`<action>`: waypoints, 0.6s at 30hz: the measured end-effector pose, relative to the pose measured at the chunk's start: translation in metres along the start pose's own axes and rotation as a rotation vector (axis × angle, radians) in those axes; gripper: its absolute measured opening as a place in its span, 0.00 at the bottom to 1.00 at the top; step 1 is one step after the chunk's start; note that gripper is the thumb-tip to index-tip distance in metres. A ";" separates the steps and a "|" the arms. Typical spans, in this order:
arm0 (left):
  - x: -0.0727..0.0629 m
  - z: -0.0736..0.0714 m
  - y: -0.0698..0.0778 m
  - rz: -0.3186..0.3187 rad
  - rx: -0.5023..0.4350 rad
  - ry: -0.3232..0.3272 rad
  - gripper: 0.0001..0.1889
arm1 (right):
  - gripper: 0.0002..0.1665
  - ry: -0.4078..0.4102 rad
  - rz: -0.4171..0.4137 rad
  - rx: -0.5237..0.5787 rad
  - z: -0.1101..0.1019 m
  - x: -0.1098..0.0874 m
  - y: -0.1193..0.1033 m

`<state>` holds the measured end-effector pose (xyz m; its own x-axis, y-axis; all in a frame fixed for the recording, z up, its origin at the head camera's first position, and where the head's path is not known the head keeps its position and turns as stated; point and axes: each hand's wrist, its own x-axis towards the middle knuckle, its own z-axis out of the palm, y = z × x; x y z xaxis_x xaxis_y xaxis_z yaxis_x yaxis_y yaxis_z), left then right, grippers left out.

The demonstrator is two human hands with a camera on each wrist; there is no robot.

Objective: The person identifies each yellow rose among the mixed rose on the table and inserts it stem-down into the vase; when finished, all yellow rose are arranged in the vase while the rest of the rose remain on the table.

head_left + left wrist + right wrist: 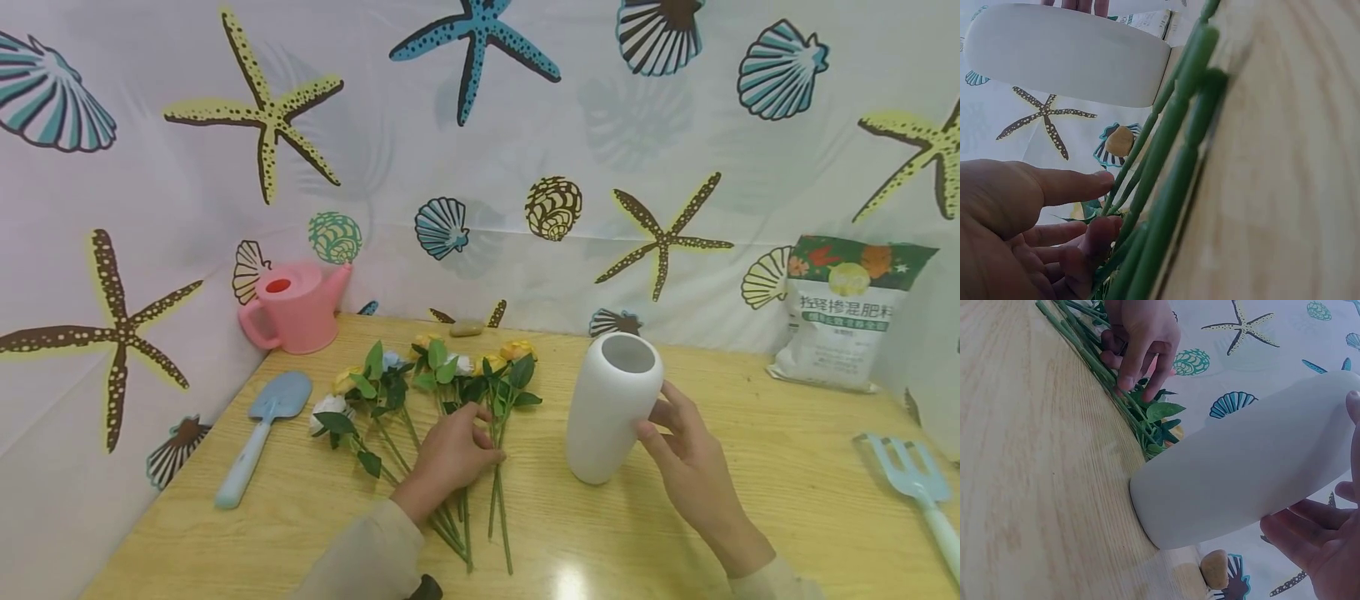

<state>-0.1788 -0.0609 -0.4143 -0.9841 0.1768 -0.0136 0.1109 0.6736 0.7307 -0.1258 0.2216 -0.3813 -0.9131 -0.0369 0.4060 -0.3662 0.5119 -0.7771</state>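
A white vase stands upright on the wooden table, its round mouth open at the top. My right hand holds its right side, with the thumb and fingers spread around the wall. To the left, my left hand is over artificial flowers with green stems. Its thumb and fingertips close around a stem of the rightmost flowers; the exact contact is partly hidden. Yellow roses, a white rose and a blue flower fan out toward the back, among leaves.
A pink watering can stands at the back left, with a blue trowel in front of it. A fertilizer bag is at the back right, and a light-blue hand fork lies at the right edge. One stone sits near the curtain.
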 end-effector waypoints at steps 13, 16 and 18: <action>0.001 -0.001 0.001 0.005 -0.037 0.060 0.25 | 0.34 -0.008 -0.001 -0.021 0.002 0.001 0.002; 0.001 -0.003 0.002 -0.010 -0.092 0.066 0.26 | 0.34 -0.001 -0.008 -0.020 0.003 0.000 0.003; 0.001 -0.005 0.002 -0.016 -0.115 0.074 0.26 | 0.34 0.006 -0.016 -0.015 0.004 0.000 0.003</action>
<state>-0.1806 -0.0623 -0.4096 -0.9936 0.1107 0.0212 0.0827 0.5885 0.8043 -0.1276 0.2194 -0.3853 -0.9060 -0.0402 0.4213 -0.3780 0.5243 -0.7630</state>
